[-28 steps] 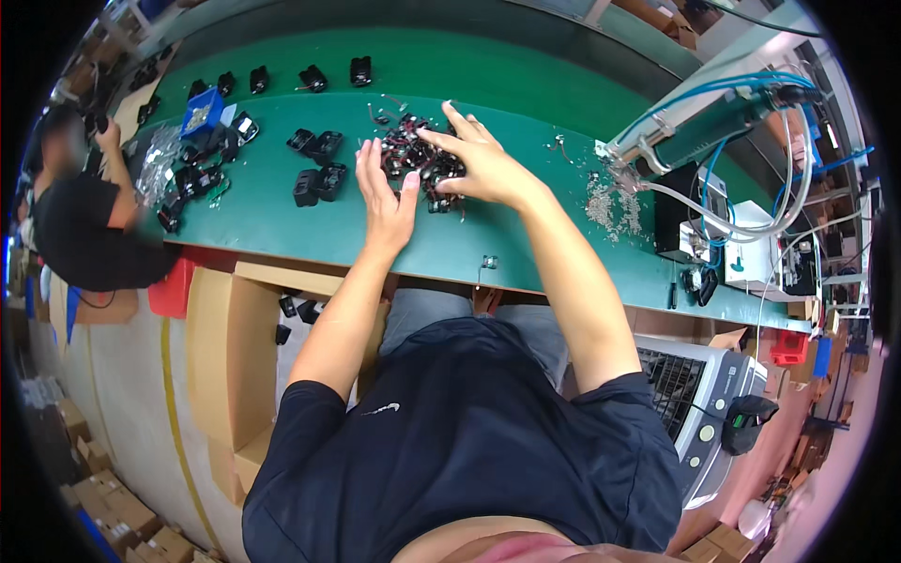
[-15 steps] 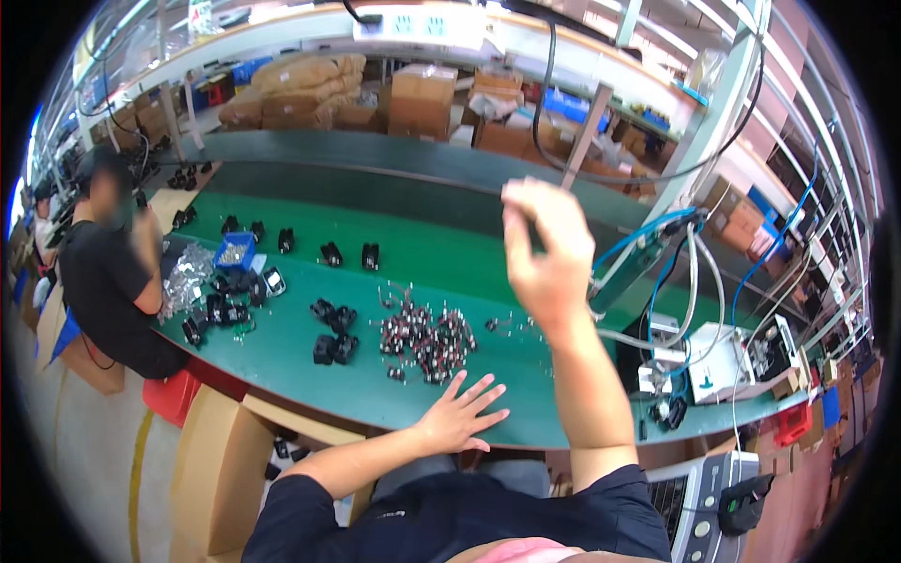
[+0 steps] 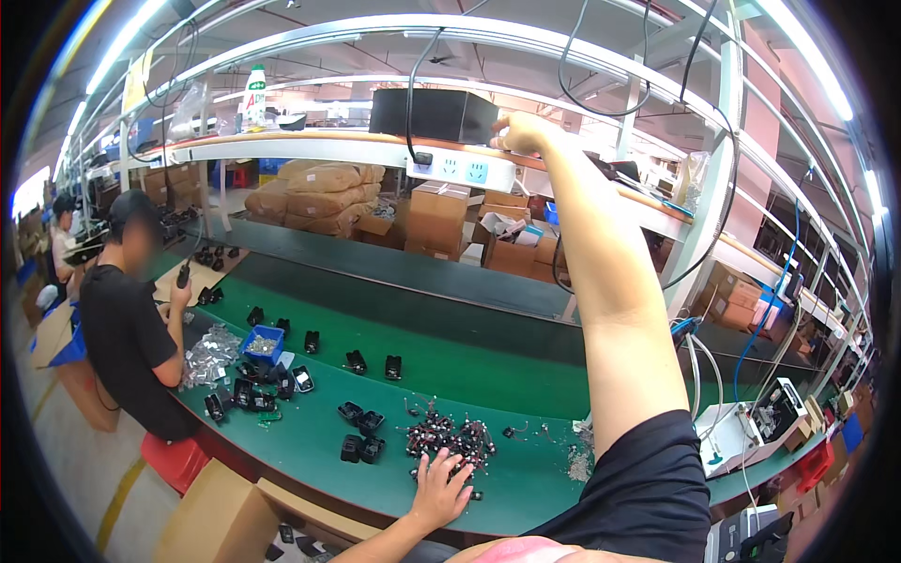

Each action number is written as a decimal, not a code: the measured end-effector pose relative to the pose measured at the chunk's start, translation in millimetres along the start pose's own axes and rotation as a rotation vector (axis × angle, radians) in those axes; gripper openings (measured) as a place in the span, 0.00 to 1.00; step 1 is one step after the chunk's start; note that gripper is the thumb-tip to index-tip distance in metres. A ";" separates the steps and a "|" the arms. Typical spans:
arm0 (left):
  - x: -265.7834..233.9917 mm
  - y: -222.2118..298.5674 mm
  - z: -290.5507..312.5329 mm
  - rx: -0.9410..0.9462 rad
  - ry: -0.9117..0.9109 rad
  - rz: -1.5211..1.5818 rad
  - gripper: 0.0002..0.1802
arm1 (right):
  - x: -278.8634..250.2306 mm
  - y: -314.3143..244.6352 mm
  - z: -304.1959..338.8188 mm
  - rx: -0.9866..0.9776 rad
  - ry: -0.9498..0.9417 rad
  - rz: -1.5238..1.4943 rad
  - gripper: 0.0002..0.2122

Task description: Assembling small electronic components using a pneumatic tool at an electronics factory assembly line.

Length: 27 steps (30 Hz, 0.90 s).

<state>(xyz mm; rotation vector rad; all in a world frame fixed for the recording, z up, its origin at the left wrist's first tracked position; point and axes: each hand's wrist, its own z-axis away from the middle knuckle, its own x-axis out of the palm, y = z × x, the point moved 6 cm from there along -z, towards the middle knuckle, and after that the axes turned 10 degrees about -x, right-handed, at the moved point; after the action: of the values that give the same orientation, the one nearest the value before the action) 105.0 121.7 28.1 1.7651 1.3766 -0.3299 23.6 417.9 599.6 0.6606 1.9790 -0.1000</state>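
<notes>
My right arm stretches up to the shelf above the bench. My right hand (image 3: 522, 134) is at the right end of a black box (image 3: 427, 114), its fingers bent against the box's edge. My left hand (image 3: 439, 495) rests low over the near side of a pile of small wired parts (image 3: 450, 437) with black, red and white bits. Its fingers are spread and hold nothing. Left of the pile stand several black plastic housings (image 3: 361, 433) on the green bench (image 3: 310, 450).
A power strip (image 3: 460, 169) runs along the shelf front. At the left a co-worker (image 3: 131, 319) stands by a blue tray (image 3: 263, 343) and clear plastic bags (image 3: 211, 357). A white machine (image 3: 741, 436) with hoses is at the right. An open carton (image 3: 211, 516) sits below the bench.
My right hand has risen from above the bench to the black box on the shelf. My left hand has shifted onto the pile's near edge. The view has tilted upward.
</notes>
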 end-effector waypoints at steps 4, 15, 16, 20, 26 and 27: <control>-13.2 9.5 5.2 0.087 0.103 0.037 0.26 | -9.1 -7.1 9.9 0.021 -0.091 0.000 0.15; -6.7 10.2 -8.6 0.053 -0.170 -0.040 0.39 | 64.0 -141.3 232.6 -0.176 0.641 -0.510 0.06; -2.5 6.5 -7.3 0.042 -0.223 -0.122 0.41 | 116.5 -161.1 256.4 -0.149 0.552 -0.555 0.06; -8.3 -3.6 -14.4 0.026 -0.035 -0.092 0.49 | 285.0 -200.4 356.4 0.247 0.287 -0.723 0.06; -0.4 -25.0 -2.0 0.158 0.042 -0.078 0.28 | 259.6 -181.1 473.1 0.265 0.539 -0.635 0.12; -7.7 -23.6 5.1 0.154 0.009 -0.054 0.25 | 238.3 -181.7 504.1 0.261 0.494 -0.695 0.11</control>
<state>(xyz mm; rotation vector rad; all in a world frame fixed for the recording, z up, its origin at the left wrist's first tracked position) 82.7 113.5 19.4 1.8580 1.4402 -0.4683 255.9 188.1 112.6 0.1247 2.6305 -0.6794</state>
